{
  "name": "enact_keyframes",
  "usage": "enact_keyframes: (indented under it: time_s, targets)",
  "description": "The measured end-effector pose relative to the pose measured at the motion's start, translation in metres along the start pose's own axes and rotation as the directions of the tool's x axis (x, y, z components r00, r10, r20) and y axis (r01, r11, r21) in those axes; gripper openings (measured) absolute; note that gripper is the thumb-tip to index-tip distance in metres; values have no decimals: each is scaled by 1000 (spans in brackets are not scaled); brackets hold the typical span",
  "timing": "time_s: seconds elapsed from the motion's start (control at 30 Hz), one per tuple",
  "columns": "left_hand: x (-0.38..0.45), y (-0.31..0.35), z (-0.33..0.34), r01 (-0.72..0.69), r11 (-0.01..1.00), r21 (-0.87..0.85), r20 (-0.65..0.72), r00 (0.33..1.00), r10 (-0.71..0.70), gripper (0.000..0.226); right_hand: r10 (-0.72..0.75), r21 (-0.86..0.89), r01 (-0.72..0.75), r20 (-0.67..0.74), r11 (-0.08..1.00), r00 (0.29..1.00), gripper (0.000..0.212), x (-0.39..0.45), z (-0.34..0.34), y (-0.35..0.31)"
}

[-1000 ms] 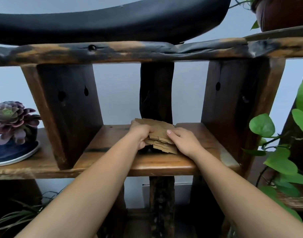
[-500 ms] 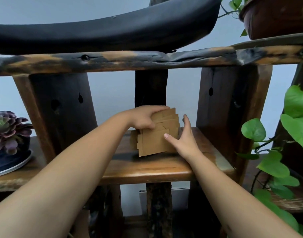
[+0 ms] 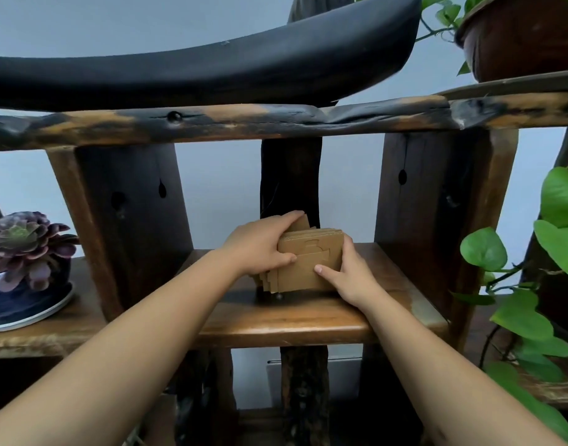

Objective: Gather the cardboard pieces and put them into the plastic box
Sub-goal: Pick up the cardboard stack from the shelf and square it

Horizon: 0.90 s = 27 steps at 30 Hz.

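A stack of brown cardboard pieces [image 3: 311, 262] stands on edge on the wooden shelf [image 3: 276, 323], in front of a dark centre post. My left hand [image 3: 260, 246] grips the stack's left side, with fingers over its top and thumb on the front. My right hand [image 3: 347, 275] presses against the right side, thumb on the front face. Both hands squeeze the pieces together. No plastic box is in view.
A purple succulent in a blue pot [image 3: 21, 262] stands on the shelf at left. Green vine leaves [image 3: 533, 284] hang at right below a brown pot [image 3: 520, 33]. Dark wooden uprights [image 3: 131, 220] flank the compartment; a black curved object [image 3: 195, 75] lies on the upper shelf.
The stack lay flat a second ago and now stands upright. My right hand has closed in against its right side, and both hands have squared the pieces together.
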<state>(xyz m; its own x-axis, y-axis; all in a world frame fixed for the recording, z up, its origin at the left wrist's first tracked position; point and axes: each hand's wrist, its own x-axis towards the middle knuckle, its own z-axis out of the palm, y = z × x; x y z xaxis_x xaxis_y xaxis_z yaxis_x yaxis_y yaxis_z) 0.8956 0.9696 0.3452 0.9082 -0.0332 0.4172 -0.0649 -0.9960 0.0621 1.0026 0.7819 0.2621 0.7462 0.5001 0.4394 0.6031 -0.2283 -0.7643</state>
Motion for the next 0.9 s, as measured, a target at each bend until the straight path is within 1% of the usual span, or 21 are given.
enact_keyframes:
  time_s: [0.07,0.1,0.13,0.2,0.23,0.27,0.33,0.37,0.43,0.5,0.57,0.63,0.67,0.73,0.83,0.9]
  targets:
    - [-2,-2,1,29,999,18,-43,999,-28,76,3,-17,-3,-6,1000,1000,77,0,1,0]
    - [-1,-1,0,27,999,36,-32,999,-25,69,-2,-22,2,-8,1000,1000,76,0,1,0]
    - [1,1,0,20,998,63,-3,1000,-20,64,-13,-30,13,-12,999,1000,76,0,2,-1]
    - [8,6,0,31,995,94,98,994,-40,63,-39,-60,38,-18,997,999,78,0,2,-1]
    - [11,8,-2,48,997,56,157,986,-56,64,-50,-69,48,-18,996,999,79,-1,2,-2]
    - [15,10,-4,64,998,-21,213,975,-58,65,-58,-71,57,-9,996,998,81,-2,2,-3]
    - [21,15,-10,51,984,-172,295,956,2,67,-64,-65,66,30,996,998,84,-3,1,-4]
    - [23,17,-12,23,979,-204,308,951,41,68,-61,-59,64,45,996,997,85,-4,1,-4]
    - [26,20,-10,-23,973,-231,264,961,85,70,-44,-48,46,43,998,998,82,-3,0,-3]
    - [24,19,-6,-15,960,-280,185,980,69,71,-2,-77,4,22,997,1000,76,-1,0,-1]
    - [17,13,-1,26,940,-339,79,997,0,78,40,-140,-40,-5,989,999,70,0,1,1]
    - [5,4,7,98,912,-398,-26,993,-118,87,33,-115,-33,-8,993,999,64,0,3,2]
    - [-2,0,12,136,890,-435,-51,983,-175,90,21,-89,-21,-2,996,1000,63,0,4,1]
    - [-14,-7,24,200,840,-504,-30,968,-248,91,16,-55,-16,7,998,1000,62,0,4,-1]
    - [-21,-11,37,253,776,-578,18,955,-298,82,19,-39,-19,-2,999,1000,63,-1,4,-1]
    - [-19,-9,40,280,730,-623,24,940,-340,83,20,-29,-21,-7,999,1000,66,-1,4,-1]
